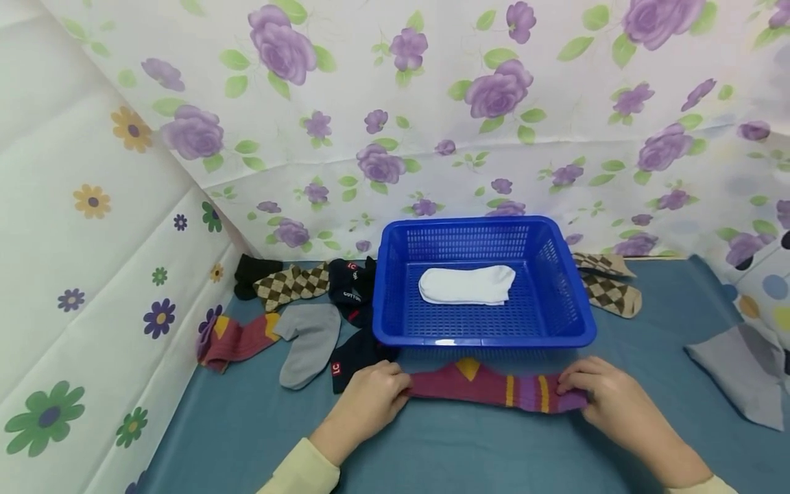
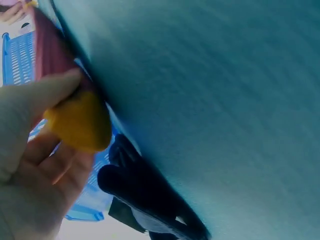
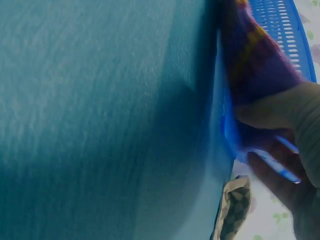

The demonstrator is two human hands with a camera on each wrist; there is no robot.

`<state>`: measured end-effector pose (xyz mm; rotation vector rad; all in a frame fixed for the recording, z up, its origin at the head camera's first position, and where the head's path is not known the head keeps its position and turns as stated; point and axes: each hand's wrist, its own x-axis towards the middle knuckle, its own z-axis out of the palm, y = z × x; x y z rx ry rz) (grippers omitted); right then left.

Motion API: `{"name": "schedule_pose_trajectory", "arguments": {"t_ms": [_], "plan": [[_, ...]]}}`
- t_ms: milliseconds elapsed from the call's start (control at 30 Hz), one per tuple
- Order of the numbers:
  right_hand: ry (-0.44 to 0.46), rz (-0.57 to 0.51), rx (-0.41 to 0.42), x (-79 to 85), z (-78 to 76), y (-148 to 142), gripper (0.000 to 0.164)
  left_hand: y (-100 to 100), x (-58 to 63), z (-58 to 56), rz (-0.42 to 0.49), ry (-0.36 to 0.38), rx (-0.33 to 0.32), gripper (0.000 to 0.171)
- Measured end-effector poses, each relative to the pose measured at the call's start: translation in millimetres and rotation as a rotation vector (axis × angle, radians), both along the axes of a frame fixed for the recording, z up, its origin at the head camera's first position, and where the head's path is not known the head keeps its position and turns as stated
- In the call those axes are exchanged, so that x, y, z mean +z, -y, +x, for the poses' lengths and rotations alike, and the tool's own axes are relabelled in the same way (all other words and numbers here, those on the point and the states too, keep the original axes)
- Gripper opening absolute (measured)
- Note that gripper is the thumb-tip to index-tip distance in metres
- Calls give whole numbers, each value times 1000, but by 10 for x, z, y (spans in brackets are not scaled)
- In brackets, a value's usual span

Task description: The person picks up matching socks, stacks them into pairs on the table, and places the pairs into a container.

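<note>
A maroon sock (image 1: 444, 385) with a yellow heel and purple and yellow stripes is stretched sideways in front of the blue basket (image 1: 481, 341). My left hand (image 1: 375, 391) pinches its toe end; the yellow toe (image 2: 82, 122) sticks out past the thumb in the left wrist view. At the other end, my right hand (image 1: 607, 398) pinches the purple cuff (image 3: 265, 75) between thumb and fingers. Inside the basket lies a pair of white socks (image 1: 465, 285).
Left of the basket lie a maroon sock (image 1: 241, 341), a grey sock (image 1: 311, 343), dark socks (image 1: 354, 357) and a brown argyle sock (image 1: 293, 287). More argyle socks (image 1: 611, 291) lie right of the basket. A grey sock (image 1: 743, 374) rests at the far right.
</note>
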<state>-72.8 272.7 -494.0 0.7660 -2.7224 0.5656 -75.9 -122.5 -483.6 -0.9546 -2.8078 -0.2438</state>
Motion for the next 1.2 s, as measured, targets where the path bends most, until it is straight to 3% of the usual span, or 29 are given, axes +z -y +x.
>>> {"name": "schedule_pose_trajectory", "arguments": {"t_ms": [167, 267, 433, 500, 633, 800, 1200], "plan": [[259, 46, -49, 77, 5, -11, 44, 15, 37, 30, 25, 273, 7, 22], [373, 21, -84, 208, 5, 5, 46, 27, 89, 21, 107, 343, 35, 24], [312, -27, -203, 339, 65, 238, 32, 54, 130, -16, 144, 351, 70, 6], [309, -1, -221, 298, 118, 383, 25, 64, 120, -15, 131, 397, 80, 5], [394, 100, -204, 145, 199, 569, 24, 72, 80, 5, 121, 497, 86, 13], [441, 169, -227, 42, 210, 558, 25, 75, 54, -1, 144, 553, 81, 23], [380, 154, -227, -34, 136, 477, 25, 99, -7, -45, 135, 570, 107, 33]]}}
